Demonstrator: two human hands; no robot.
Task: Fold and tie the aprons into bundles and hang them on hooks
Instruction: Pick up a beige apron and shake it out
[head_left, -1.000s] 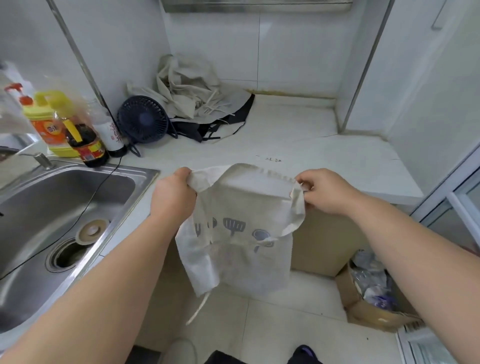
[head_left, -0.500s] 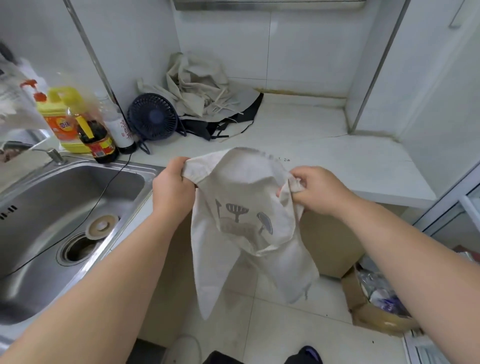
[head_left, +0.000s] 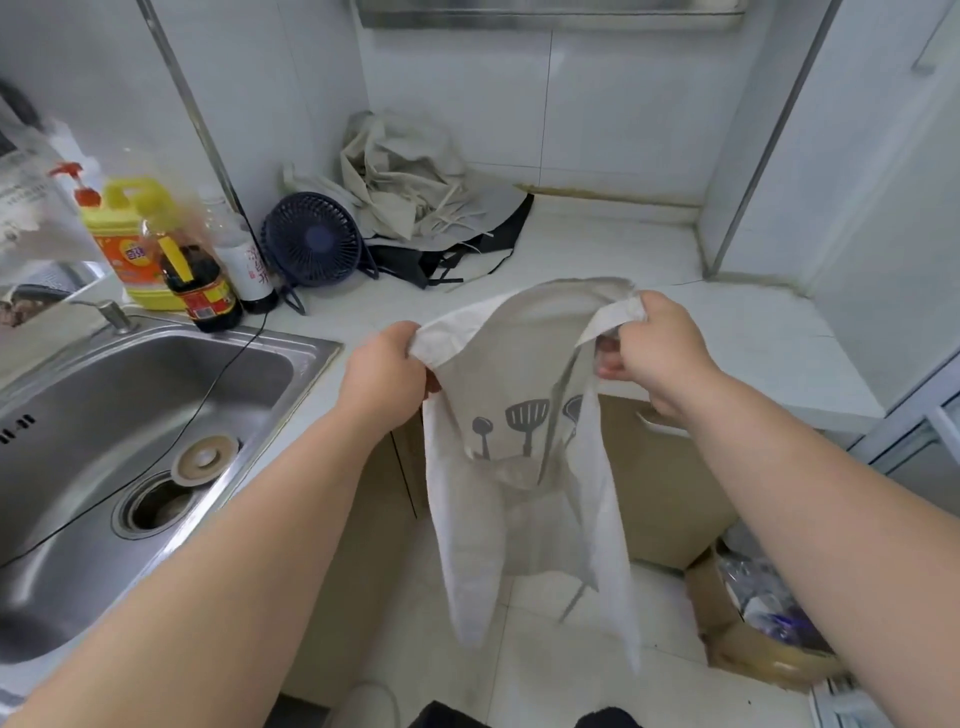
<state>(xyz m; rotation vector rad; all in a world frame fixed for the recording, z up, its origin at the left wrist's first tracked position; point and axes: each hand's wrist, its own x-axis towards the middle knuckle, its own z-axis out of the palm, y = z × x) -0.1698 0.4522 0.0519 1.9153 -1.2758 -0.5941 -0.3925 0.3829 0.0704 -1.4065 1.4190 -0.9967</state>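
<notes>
A white counter (head_left: 649, 260) carries almost all things here. A steel sink (head_left: 93, 405) is set into its left part.

One light apron (head_left: 519, 483), with grey kitchen tools printed on it, hangs in the air in front of the front edge of the counter, above the floor. It is half folded, and its two long sides fall down loosely.

A pile of other light aprons (head_left: 405, 176) lies crumpled at the back edge of the counter, against the wall, with a black cloth (head_left: 415, 260) under it. On the floor, below the right end of the counter, stands an open cardboard box (head_left: 737, 649) with plastic inside.

A small dark blue fan (head_left: 311, 240) stands just beside the pile, on its left. Further left, behind the sink, are a yellow bottle (head_left: 124, 218) and a dark sauce bottle (head_left: 202, 286), close together.

The left hand (head_left: 384, 374) has its fingers clenched around the top left corner of the hanging apron. The right hand (head_left: 660, 353) grasps the top right part, fingers curled around the cloth.

A round plug (head_left: 204, 460) lies in the sink beside the drain.
</notes>
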